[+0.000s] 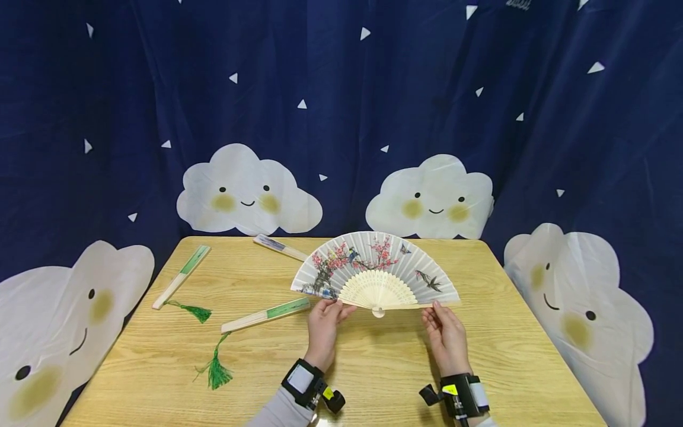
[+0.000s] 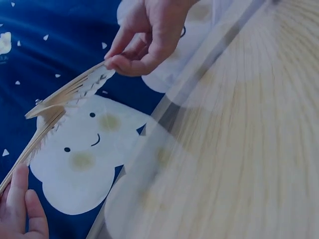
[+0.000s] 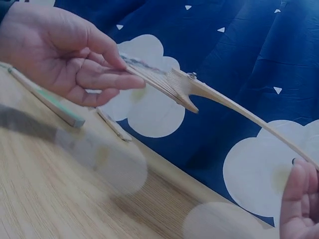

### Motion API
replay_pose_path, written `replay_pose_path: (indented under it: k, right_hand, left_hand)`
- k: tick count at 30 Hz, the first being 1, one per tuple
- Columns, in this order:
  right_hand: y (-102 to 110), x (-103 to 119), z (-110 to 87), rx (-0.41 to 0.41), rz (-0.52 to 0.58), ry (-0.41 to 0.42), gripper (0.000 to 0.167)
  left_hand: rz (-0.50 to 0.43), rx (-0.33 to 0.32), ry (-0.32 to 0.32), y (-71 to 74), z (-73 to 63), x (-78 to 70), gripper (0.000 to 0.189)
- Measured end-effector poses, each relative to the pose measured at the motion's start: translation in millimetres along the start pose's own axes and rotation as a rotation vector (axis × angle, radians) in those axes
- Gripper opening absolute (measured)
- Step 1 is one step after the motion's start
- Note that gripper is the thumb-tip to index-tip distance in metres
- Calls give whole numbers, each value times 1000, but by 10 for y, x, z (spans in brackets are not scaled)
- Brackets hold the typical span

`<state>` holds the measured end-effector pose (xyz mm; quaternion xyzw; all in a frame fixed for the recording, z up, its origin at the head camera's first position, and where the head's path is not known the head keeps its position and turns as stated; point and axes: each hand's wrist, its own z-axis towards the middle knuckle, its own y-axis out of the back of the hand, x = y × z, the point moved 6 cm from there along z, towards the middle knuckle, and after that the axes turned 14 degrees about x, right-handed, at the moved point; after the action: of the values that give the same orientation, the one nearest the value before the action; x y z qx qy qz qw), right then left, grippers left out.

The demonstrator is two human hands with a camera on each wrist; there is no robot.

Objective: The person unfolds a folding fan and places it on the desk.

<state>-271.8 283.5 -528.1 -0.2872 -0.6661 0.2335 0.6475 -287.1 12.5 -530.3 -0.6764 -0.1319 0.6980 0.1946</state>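
Note:
A folding fan (image 1: 377, 288) is spread wide between both hands, its white leaf painted with pink blossom, birds and a butterfly. My left hand (image 1: 323, 331) pinches the outer stick at the fan's left end between thumb and fingers. At the opposite end, the right hand (image 1: 447, 335) pinches the other outer stick. Pale ribs meet at the pivot, which faces me. In the left wrist view the fan (image 2: 65, 97) appears nearly edge-on, with the right hand (image 2: 154, 37) at its far end. The right wrist view shows the left hand (image 3: 65, 55) gripping the other side.
Two closed green fans with green tassels lie on the wooden table (image 1: 512, 356): one far left (image 1: 182, 276), one (image 1: 265, 314) close beside my left hand. Another closed fan (image 1: 280, 247) at the back is partly hidden by the spread one. A dark blue curtain (image 1: 341, 118) hangs behind.

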Motion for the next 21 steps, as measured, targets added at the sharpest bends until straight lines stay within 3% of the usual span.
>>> replay_pose_path:
  k: [7,12,21]
  right_hand:
    - [55,73,20,-47,28,45,22]
    - [207,236,44,-46,-5,49,20]
    - [586,549,110,-120,-40,-59,20]
  left_hand:
    - [-35,-8,32,-126,83,106,11]
    - [-104,17,125,-324,170,274,8]
    - [-146,31,280,-700,294,540,8]
